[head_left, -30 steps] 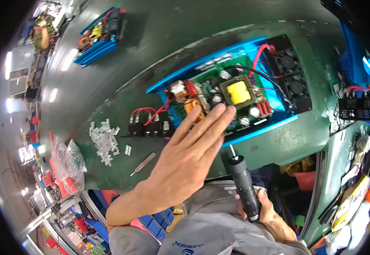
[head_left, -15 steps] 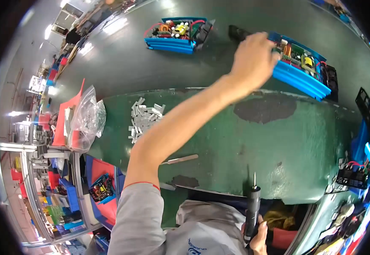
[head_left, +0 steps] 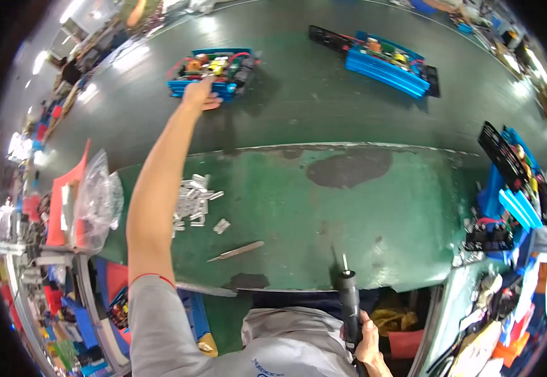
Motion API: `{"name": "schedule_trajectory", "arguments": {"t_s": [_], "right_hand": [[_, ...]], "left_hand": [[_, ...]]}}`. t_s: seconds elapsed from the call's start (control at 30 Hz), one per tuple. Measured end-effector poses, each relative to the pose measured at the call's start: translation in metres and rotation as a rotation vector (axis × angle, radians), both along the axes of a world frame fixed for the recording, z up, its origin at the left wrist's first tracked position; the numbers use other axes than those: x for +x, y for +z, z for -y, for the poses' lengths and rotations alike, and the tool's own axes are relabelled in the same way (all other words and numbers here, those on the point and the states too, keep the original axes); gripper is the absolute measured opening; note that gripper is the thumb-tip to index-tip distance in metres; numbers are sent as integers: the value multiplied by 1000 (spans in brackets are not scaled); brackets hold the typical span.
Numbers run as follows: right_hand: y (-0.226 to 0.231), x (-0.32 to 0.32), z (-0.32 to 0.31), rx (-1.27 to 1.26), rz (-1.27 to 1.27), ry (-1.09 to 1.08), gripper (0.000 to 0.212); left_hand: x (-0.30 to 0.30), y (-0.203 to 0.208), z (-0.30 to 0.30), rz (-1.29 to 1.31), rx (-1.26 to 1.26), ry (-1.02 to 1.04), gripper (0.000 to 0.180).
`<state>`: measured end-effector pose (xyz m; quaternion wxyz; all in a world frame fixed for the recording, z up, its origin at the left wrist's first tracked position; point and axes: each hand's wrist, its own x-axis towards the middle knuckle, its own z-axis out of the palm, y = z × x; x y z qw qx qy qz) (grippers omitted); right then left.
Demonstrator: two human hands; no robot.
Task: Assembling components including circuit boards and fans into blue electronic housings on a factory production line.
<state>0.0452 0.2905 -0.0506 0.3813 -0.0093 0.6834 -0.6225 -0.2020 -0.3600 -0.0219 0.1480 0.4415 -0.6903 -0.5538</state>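
Observation:
My left hand (head_left: 201, 95) is stretched far out at the near side of a blue metal housing with circuit parts inside (head_left: 176, 88). Its fingers are apart at the housing's front wall, one reaching over the rim; whether they press on it is hard to tell. Low at the bench's front edge, my right hand (head_left: 367, 342) is wrapped round a black electric screwdriver (head_left: 349, 305), bit pointing up and away. A second blue housing with circuit parts (head_left: 386, 68) sits farther right, black end panels at both ends, with no hand on it.
Small silvery metal pieces (head_left: 193, 200) are heaped on the green bench (head_left: 286, 207), beside tweezers (head_left: 242, 250). A clear plastic bag (head_left: 97, 201) and red sheet stand at the left edge. More blue housings and black panels (head_left: 503, 154) are stacked at the right.
My left hand has left the right-hand housing and crossed to the left one. The right-hand housing sits farther from me. My right hand still holds the screwdriver. The view has shifted.

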Motion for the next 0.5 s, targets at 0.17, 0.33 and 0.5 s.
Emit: {"name": "schedule_trajectory", "arguments": {"t_s": [0.17, 0.33, 0.5], "right_hand": [[10, 12, -4, 31, -69, -31, 85], [3, 25, -16, 38, -113, -102, 81], [8, 15, -28, -32, -131, -184, 77]], "left_hand": [[-3, -2, -7, 91, 45, 46, 64], [14, 0, -11, 22, 38, -55, 57], [47, 17, -83, -32, -9, -257, 57]]}}
